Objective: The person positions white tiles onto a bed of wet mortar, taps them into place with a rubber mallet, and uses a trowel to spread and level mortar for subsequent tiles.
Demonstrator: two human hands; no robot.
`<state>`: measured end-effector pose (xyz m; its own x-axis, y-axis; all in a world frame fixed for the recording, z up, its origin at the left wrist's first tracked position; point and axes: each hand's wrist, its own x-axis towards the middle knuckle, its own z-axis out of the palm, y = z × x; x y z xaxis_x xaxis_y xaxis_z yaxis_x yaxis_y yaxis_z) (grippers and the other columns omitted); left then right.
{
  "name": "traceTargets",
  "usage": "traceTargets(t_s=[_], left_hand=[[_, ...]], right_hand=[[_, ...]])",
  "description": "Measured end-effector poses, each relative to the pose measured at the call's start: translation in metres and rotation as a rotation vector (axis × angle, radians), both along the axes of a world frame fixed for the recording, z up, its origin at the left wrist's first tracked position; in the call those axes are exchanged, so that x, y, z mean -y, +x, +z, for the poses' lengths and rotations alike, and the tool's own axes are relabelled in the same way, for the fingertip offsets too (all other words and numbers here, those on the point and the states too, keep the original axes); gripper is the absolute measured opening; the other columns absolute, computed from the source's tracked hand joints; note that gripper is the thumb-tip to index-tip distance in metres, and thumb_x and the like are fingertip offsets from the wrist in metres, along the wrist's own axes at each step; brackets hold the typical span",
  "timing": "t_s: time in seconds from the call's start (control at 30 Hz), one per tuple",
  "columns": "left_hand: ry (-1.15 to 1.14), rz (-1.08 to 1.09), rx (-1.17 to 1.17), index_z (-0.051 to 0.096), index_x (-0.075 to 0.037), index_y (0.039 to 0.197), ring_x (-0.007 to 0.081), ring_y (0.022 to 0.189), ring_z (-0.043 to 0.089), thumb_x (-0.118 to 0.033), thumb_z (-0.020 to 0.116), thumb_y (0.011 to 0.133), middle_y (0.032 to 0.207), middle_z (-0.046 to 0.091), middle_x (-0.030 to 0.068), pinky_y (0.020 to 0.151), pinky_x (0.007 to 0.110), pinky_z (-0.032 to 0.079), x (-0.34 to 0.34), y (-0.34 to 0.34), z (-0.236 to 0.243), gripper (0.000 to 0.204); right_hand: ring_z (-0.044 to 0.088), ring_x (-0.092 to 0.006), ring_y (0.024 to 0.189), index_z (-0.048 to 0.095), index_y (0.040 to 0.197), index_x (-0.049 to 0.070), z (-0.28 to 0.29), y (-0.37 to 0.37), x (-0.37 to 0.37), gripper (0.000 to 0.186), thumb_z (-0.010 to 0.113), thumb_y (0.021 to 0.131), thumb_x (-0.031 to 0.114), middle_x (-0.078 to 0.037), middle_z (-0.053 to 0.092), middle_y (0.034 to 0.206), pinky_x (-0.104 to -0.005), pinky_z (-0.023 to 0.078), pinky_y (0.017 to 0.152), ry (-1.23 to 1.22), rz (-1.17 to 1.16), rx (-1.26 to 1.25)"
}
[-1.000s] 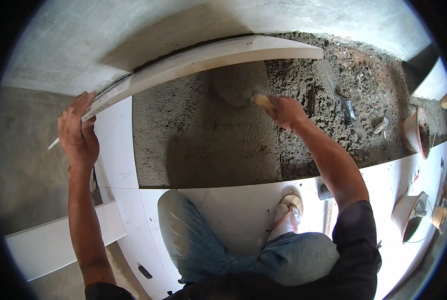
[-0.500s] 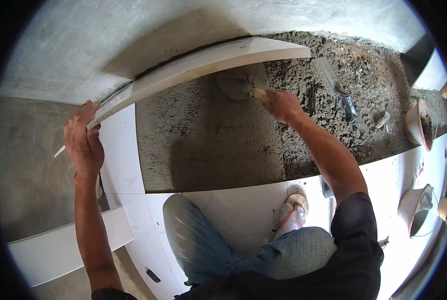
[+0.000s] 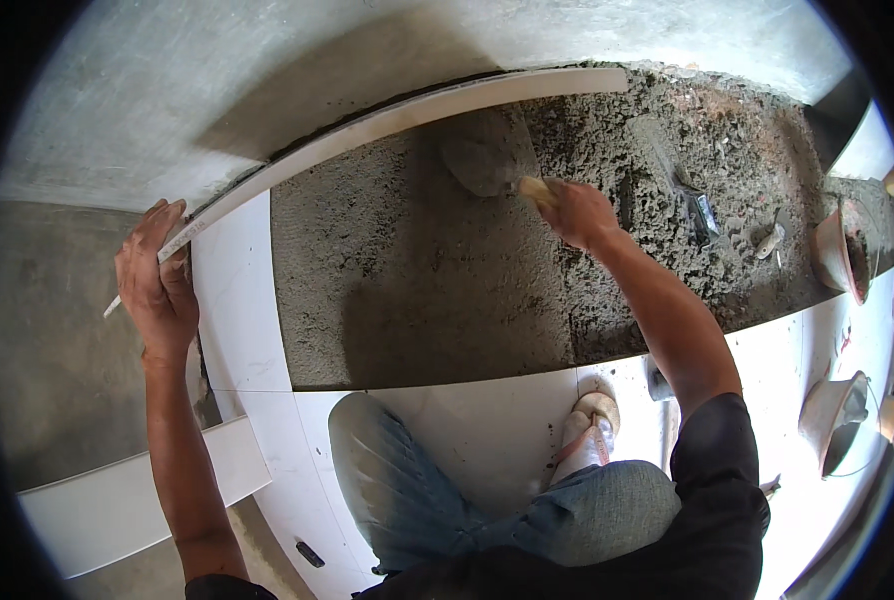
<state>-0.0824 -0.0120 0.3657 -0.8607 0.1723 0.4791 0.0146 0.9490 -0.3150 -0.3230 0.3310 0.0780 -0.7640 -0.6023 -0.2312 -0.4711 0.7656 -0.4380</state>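
My left hand [image 3: 155, 280] is closed round the near left end of a long pale straightedge bar [image 3: 387, 118]. The bar runs along the foot of the wall, over the far edge of the wet mortar bed [image 3: 437, 290]; a thin tip pokes out beyond my fingers. With my right hand [image 3: 579, 212] I grip the light wooden handle of a trowel [image 3: 482, 165]. Its grey, mortar-smeared blade lies on or just over the bed, close below the bar. Left of the trowel the mortar is smoother; to its right it is rough and lumpy.
A second tool [image 3: 702, 215] and a small pale-handled tool [image 3: 770, 241] lie on the rough mortar. Two buckets [image 3: 829, 415] stand at the right. White tiles [image 3: 447, 440] border the bed on my side, with a small dark object [image 3: 310, 553] at lower left. A grey wall [image 3: 297, 60] rises behind.
The bar has tilted, so its broad upper face no longer shows, and its left end has shifted slightly left with my left hand. The trowel has moved a little to the right.
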Motion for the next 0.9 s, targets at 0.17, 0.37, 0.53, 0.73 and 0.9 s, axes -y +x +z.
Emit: traceTargets(t_s=[0.17, 0.37, 0.53, 0.73, 0.9], left_hand=[[0.002, -0.015, 0.014, 0.06, -0.005, 0.116, 0.0302, 0.115, 0.058, -0.032, 0.031, 0.104, 0.115, 0.065, 0.0097, 0.094, 0.039, 0.041, 0.001, -0.003, 0.0, 0.042], [0.002, -0.022, 0.007, 0.06, -0.005, 0.117, 0.0305, 0.115, 0.058, -0.031, 0.031, 0.104, 0.115, 0.065, 0.0097, 0.094, 0.039, 0.041, 0.002, -0.004, 0.0, 0.041], [0.004, -0.013, 0.001, 0.06, -0.004, 0.117, 0.0305, 0.115, 0.058, -0.03, 0.032, 0.104, 0.115, 0.065, 0.0101, 0.093, 0.039, 0.041, -0.001, -0.003, -0.001, 0.04], [-0.009, -0.017, -0.004, 0.06, -0.004, 0.117, 0.0305, 0.114, 0.058, -0.031, 0.031, 0.104, 0.114, 0.065, 0.0107, 0.092, 0.039, 0.041, 0.0, -0.005, 0.001, 0.042], [-0.026, -0.01, -0.006, 0.06, -0.004, 0.117, 0.0302, 0.114, 0.058, -0.033, 0.03, 0.104, 0.115, 0.065, 0.0108, 0.092, 0.038, 0.041, 0.0, -0.003, 0.003, 0.043]], right_hand=[[0.064, -0.0233, 0.066, 0.056, 0.12, 0.01, 0.01, -0.019, 0.006, 0.039, 0.051, 0.096, 0.04, -0.01, 0.068, 0.086, -0.0397, 0.056, 0.068, 0.046, -0.111, 0.064], [0.067, -0.0268, 0.077, 0.057, 0.11, 0.009, 0.025, -0.017, 0.021, 0.033, 0.049, 0.097, 0.037, -0.013, 0.068, 0.087, -0.0419, 0.055, 0.072, 0.091, -0.122, 0.08], [0.067, -0.0314, 0.084, 0.057, 0.11, 0.008, 0.017, -0.019, 0.019, 0.033, 0.05, 0.095, 0.036, -0.016, 0.068, 0.091, -0.0447, 0.053, 0.076, 0.037, -0.092, 0.01], [0.067, -0.0334, 0.084, 0.057, 0.111, 0.007, 0.018, -0.034, 0.019, 0.034, 0.05, 0.095, 0.037, -0.017, 0.067, 0.092, -0.0446, 0.054, 0.075, 0.038, -0.072, -0.025], [0.068, -0.0309, 0.079, 0.058, 0.107, 0.005, 0.021, -0.042, 0.008, 0.038, 0.044, 0.099, 0.039, -0.019, 0.067, 0.089, -0.042, 0.055, 0.07, -0.01, -0.334, 0.019]])
